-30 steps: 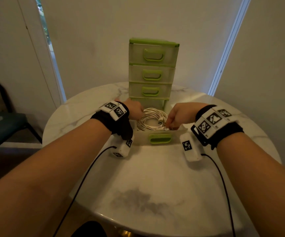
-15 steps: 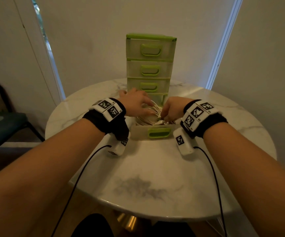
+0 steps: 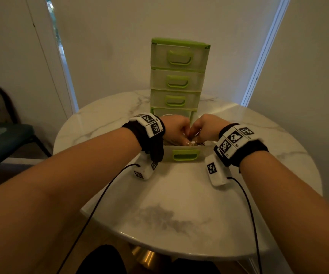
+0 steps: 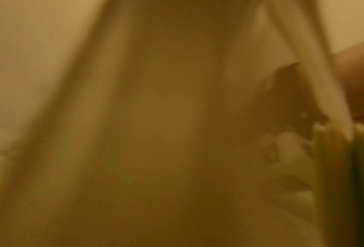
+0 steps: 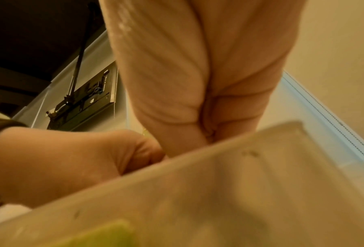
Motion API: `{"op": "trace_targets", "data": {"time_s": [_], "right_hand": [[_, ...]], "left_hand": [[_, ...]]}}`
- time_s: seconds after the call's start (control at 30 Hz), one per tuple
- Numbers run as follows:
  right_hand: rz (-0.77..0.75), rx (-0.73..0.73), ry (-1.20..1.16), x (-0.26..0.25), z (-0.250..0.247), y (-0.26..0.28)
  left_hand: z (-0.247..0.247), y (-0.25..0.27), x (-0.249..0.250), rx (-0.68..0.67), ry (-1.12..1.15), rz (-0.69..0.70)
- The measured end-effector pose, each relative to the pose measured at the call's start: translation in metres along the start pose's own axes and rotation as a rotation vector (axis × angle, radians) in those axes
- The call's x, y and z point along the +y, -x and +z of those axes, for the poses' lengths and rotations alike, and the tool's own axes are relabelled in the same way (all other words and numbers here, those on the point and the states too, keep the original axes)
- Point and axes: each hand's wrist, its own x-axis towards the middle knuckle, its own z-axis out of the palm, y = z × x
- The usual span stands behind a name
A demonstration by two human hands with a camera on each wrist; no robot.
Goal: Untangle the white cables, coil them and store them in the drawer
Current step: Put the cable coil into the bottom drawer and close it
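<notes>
The bottom drawer (image 3: pixel 185 154) of the green drawer unit (image 3: pixel 178 76) stands pulled out on the round marble table (image 3: pixel 179 204). Both hands reach down into it, knuckles up and fingers curled. My left hand (image 3: pixel 176 129) and right hand (image 3: pixel 205 127) meet over the coil of white cables, their fingertips (image 3: pixel 187 142) pinching together at the drawer's front. The hands hide nearly all of the coil; only a sliver of white cable (image 3: pixel 167 115) shows behind the left hand. In the right wrist view the right hand (image 5: pixel 197 75) dips behind the drawer wall (image 5: pixel 219 192) beside the left hand (image 5: pixel 60 158).
Three shut drawers with green handles stack above the open one. The left wrist view is a blur of pale drawer plastic. A dark chair (image 3: pixel 1 139) stands off the table's left. Black wrist-camera leads (image 3: pixel 100 196) trail over the near table edge.
The left hand, flat on the coil half a second ago, has curled and slid right to meet the right hand. Both hands now cover the coil that showed before.
</notes>
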Motion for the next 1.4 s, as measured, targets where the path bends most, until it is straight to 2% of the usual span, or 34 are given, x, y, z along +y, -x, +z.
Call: {"op": "trace_targets", "data": {"time_s": [0.13, 0.23, 0.4, 0.5, 0.57, 0.6, 0.67, 0.77, 0.93, 1.2, 1.33, 1.37, 1.4], "right_hand": [[0.006, -0.038, -0.083, 0.000, -0.002, 0.004], [0.012, -0.050, -0.188, -0.003, -0.007, 0.016], [-0.076, -0.087, -0.083, -0.009, -0.008, 0.038], [-0.077, -0.117, -0.015, -0.011, 0.000, 0.039], [-0.081, -0.132, -0.031, -0.011, 0.001, 0.038], [-0.082, -0.148, -0.043, -0.011, 0.001, 0.038], [-0.083, -0.175, -0.055, -0.011, 0.001, 0.037], [-0.094, -0.186, -0.045, -0.012, 0.000, 0.036], [-0.118, -0.196, -0.030, -0.011, 0.000, 0.033], [-0.166, -0.168, -0.079, -0.007, 0.002, 0.032], [-0.160, -0.148, -0.157, -0.004, 0.000, 0.031], [-0.161, -0.146, -0.166, -0.004, 0.000, 0.031], [-0.164, -0.142, -0.165, -0.004, 0.000, 0.031]], "left_hand": [[0.001, 0.002, 0.001, -0.069, -0.077, 0.042], [0.002, 0.004, 0.003, -0.048, -0.099, 0.079], [-0.003, 0.013, -0.009, -0.129, -0.085, 0.093], [0.001, 0.013, -0.013, 0.038, -0.152, 0.073], [0.001, 0.012, -0.013, 0.125, -0.308, -0.034], [-0.001, 0.012, -0.012, 0.115, -0.354, -0.081], [-0.008, 0.011, -0.013, -0.015, -0.357, -0.153], [-0.011, 0.006, -0.020, -0.185, -0.213, -0.253], [-0.007, -0.004, -0.019, -0.223, -0.155, -0.322], [-0.009, -0.016, -0.032, -0.167, -0.407, -0.240], [-0.018, -0.012, -0.029, 0.123, -0.498, -0.096], [-0.018, -0.015, -0.027, 0.172, -0.450, -0.038], [-0.018, -0.017, -0.023, 0.164, -0.387, 0.021]]}}
